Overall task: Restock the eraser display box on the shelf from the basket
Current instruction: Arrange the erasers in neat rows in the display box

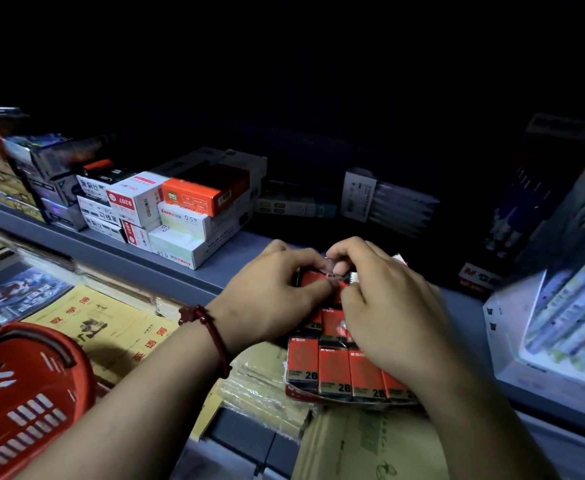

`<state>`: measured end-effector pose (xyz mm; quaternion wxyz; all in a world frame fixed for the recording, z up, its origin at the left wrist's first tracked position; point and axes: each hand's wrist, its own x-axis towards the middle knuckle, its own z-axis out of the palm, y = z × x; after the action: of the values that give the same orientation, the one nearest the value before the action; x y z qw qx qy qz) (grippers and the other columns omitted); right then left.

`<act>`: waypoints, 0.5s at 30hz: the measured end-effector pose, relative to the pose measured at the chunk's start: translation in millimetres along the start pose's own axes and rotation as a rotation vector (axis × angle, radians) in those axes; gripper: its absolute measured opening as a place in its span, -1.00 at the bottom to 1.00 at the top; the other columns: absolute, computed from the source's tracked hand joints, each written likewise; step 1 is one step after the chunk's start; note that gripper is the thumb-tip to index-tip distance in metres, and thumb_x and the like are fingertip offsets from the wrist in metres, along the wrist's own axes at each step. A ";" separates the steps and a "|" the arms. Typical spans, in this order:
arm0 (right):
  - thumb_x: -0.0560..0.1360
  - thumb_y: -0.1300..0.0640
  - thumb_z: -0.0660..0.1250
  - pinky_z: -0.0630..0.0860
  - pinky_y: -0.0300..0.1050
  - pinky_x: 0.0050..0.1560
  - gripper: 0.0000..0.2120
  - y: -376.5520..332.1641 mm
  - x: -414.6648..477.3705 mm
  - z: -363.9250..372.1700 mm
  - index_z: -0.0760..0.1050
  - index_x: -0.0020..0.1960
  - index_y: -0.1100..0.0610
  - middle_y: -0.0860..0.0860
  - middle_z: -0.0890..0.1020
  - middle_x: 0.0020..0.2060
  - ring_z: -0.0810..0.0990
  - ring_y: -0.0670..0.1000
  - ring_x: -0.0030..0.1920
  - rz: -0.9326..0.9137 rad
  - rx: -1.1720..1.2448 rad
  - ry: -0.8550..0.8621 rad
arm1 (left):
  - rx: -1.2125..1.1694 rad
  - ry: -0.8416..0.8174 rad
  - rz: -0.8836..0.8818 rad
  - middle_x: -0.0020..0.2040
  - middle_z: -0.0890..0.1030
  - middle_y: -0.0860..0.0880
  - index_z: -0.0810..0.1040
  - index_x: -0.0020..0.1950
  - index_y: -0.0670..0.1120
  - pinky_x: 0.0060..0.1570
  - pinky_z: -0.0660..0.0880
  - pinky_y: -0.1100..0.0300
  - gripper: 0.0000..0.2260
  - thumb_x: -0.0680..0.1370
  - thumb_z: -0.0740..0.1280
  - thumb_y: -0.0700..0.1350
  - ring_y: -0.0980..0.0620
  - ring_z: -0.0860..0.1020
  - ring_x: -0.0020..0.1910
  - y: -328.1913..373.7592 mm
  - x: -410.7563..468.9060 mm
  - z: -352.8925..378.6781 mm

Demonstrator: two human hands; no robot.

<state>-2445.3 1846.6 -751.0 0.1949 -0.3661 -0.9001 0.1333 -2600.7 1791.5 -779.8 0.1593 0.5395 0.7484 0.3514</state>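
Observation:
A red display box [319, 396] of red-and-black 2B erasers [334, 372] sits at the front edge of the grey shelf [166, 268], with several erasers lined up in rows. My left hand [270, 296], with a red bead bracelet on the wrist, and my right hand [388, 306] meet over the box's far end. Both pinch a single red eraser [313, 280] between thumbs and fingertips. The red basket [24, 403] stands at the lower left; its contents are hidden.
Stacked white and orange refill boxes [180, 213] stand on the shelf to the left. A white tray of pens [568, 320] sits at the right, with dark pen packs behind. Yellow exercise books [111, 323] lie on the lower level beside the basket.

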 end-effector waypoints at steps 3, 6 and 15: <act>0.57 0.20 0.22 0.43 -0.04 -0.03 -0.60 2.7 0.2 -0.8 0.34 0.27 -0.23 -0.27 0.53 0.10 0.50 -0.15 0.02 -0.001 0.063 -0.004 | 0.003 -0.022 -0.045 0.03 0.50 0.09 0.62 0.02 0.22 0.10 0.53 0.14 -0.79 0.45 0.40 0.24 0.18 0.56 -0.01 3.5 4.1 -0.5; 0.56 0.21 0.26 0.50 -0.02 -0.02 -0.48 3.1 -1.4 -1.6 0.31 0.37 -0.27 -0.28 0.50 0.09 0.51 -0.18 -0.02 0.010 0.145 0.007 | -0.096 -0.013 -0.080 0.01 0.61 0.07 0.64 -0.05 0.16 0.01 0.61 0.05 -0.85 0.44 0.49 0.16 0.15 0.64 -0.08 4.5 6.8 -0.3; 0.53 0.21 0.29 0.57 0.01 -0.07 -0.70 2.7 -0.6 2.0 0.51 0.16 -0.13 -0.18 0.53 0.03 0.54 -0.05 -0.05 0.024 0.077 0.126 | -0.538 0.089 -0.071 0.14 0.58 -0.14 0.73 -0.05 0.07 0.09 0.65 -0.05 -0.91 0.47 0.55 -0.08 -0.11 0.67 0.04 -1.8 -0.4 3.7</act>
<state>-2444.1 1847.9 -754.0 0.2633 -0.3770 -0.8758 0.1470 -2599.6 1792.2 -783.7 0.2758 0.4354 0.6529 0.5551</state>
